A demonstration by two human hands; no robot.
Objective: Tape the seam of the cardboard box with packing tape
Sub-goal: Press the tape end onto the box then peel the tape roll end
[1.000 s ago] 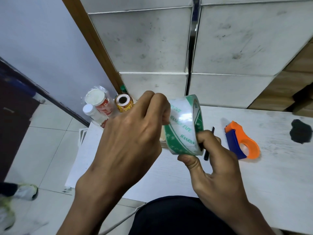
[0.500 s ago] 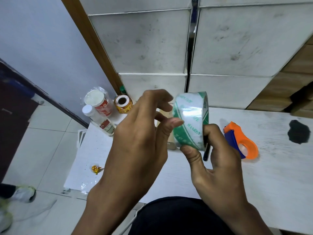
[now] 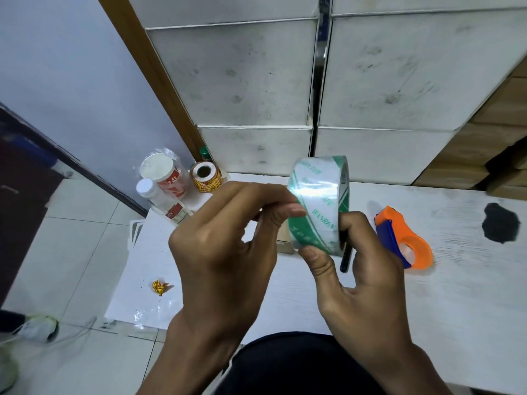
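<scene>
A roll of clear packing tape (image 3: 319,203) with green print stands on edge in the air above the white table (image 3: 470,280). My right hand (image 3: 362,275) grips it from below, thumb on its front face and fingers behind. My left hand (image 3: 228,252) is at the roll's left side, thumb and fingertips pressed on its outer surface. A small piece of the cardboard box (image 3: 285,246) shows between my hands, mostly hidden. A black pen (image 3: 345,259) sticks out under the roll beside my right fingers.
An orange and blue tape dispenser (image 3: 405,240) lies right of my hands. A black patch (image 3: 500,226) marks the table farther right. Two white-capped bottles (image 3: 162,183) and a yellow label roll (image 3: 205,176) stand at the back left. A gold wrapper (image 3: 160,287) lies near the left edge.
The roll has risen and tilted a little more upright. My left fingers have shifted from the roll's rim onto its outer surface, picking at it.
</scene>
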